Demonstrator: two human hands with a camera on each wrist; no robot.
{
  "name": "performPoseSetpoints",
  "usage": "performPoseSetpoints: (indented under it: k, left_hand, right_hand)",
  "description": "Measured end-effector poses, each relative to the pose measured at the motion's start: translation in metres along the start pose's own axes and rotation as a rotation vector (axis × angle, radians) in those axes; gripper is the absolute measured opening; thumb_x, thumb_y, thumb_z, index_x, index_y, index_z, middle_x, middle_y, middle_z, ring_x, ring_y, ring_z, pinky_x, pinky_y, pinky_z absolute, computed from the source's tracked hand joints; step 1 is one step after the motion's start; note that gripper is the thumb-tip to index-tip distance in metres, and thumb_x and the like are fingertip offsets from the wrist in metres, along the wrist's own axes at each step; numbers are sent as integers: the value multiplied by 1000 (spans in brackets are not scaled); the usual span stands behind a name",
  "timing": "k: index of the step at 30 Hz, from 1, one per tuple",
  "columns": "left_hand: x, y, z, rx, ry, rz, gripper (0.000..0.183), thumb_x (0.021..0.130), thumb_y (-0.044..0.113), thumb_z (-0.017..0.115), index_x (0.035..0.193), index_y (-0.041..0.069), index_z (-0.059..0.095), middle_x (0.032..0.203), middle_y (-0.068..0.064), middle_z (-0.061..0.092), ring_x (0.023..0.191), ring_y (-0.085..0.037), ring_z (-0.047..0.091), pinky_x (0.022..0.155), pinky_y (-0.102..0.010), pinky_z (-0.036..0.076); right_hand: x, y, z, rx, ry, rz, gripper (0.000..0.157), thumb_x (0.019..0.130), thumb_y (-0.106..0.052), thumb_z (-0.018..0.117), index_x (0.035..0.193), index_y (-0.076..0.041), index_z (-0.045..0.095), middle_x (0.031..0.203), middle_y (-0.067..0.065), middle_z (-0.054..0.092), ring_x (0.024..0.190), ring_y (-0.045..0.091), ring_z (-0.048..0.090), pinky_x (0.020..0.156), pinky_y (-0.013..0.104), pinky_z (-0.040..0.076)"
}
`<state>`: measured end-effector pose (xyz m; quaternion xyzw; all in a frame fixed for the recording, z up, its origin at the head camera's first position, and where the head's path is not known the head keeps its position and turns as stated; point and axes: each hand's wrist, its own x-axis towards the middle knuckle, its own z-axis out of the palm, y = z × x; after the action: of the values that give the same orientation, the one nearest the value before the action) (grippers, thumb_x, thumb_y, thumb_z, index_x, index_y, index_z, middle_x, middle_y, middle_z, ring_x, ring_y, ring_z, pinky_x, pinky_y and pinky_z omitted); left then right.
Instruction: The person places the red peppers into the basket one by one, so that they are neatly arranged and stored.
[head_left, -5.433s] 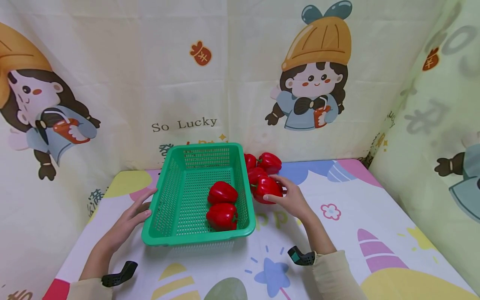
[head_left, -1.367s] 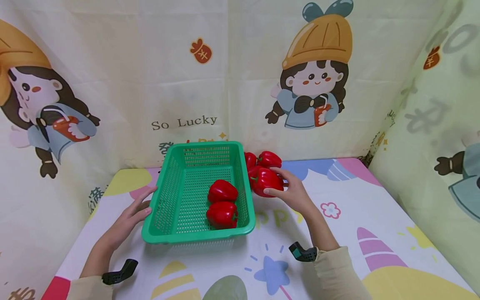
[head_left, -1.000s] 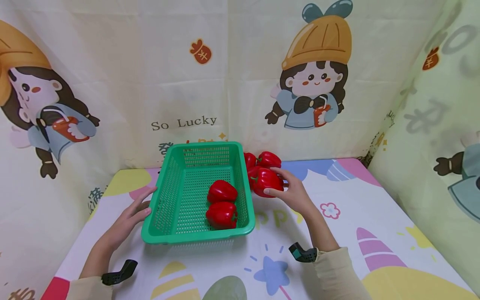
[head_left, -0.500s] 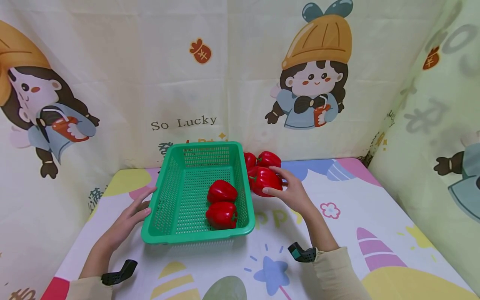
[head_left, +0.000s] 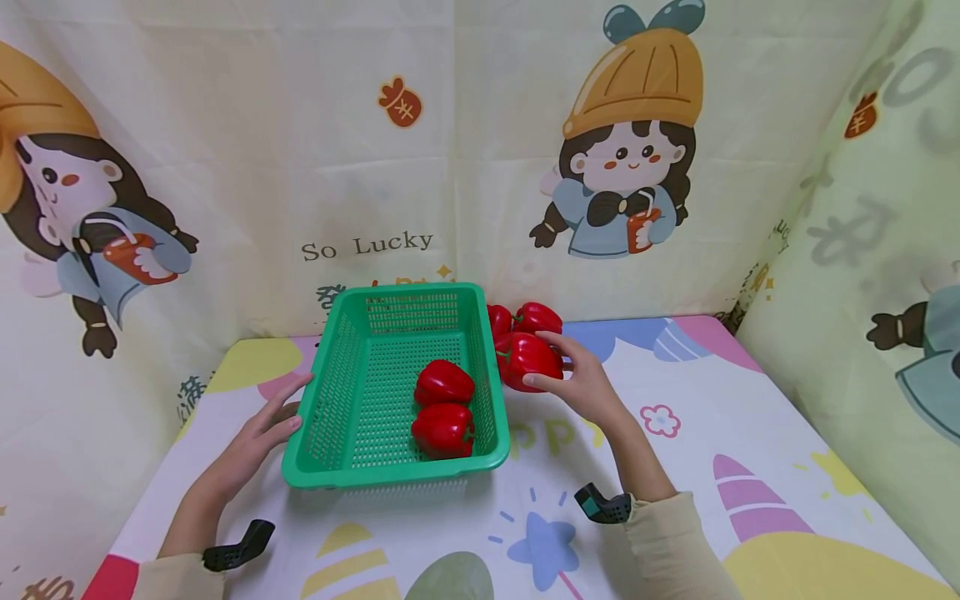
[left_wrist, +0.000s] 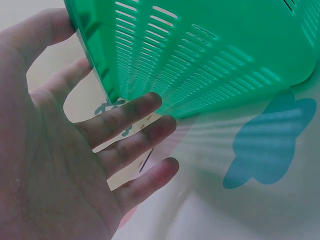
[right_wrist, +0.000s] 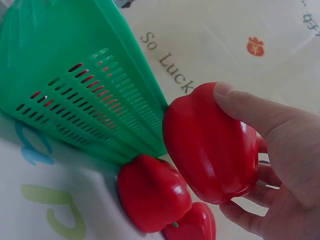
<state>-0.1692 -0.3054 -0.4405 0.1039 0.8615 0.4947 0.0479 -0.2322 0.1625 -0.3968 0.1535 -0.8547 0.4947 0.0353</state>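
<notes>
My right hand (head_left: 587, 385) holds a glossy red bell pepper (head_left: 529, 362) beside the basket, thumb on one side and fingers around the other. In the right wrist view this held pepper (right_wrist: 210, 145) overlaps the basket's rim, and two more peppers sit lower down by the basket wall. My left hand (head_left: 251, 446) touches the left rim of the green plastic basket (head_left: 386, 477) with its fingers spread. The left wrist view shows the thumb and forefinger tips at the rim and the other fingers (left_wrist: 145, 180) stretched out below. Inside the basket lie two red peppers (head_left: 444, 431).
Behind the held pepper, more red peppers (head_left: 538, 317) lie against the basket's right side, partly hidden. A printed cloth (head_left: 637, 467) covers the table. A patterned curtain (head_left: 480, 192) hangs close behind it, with more curtain on both sides.
The held pepper has risen a little from where it was about five seconds ago, then shifted slightly left toward the basket with my right hand. My left hand and the basket stay put.
</notes>
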Motion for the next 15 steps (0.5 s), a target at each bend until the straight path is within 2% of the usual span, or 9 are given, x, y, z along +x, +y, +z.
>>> performPoseSetpoints:
  k: [15]
  left_hand:
    - [1,-2,0,3,2,-2,58,102,34,38,155,36,14,161,-17,15,140,-51,23,96,-80,25]
  right_hand:
    - [2,-5,-3,-12,-4,-5,69,81,-29,78,142,-21,46,142,10,49,127,33,47,88,46,57]
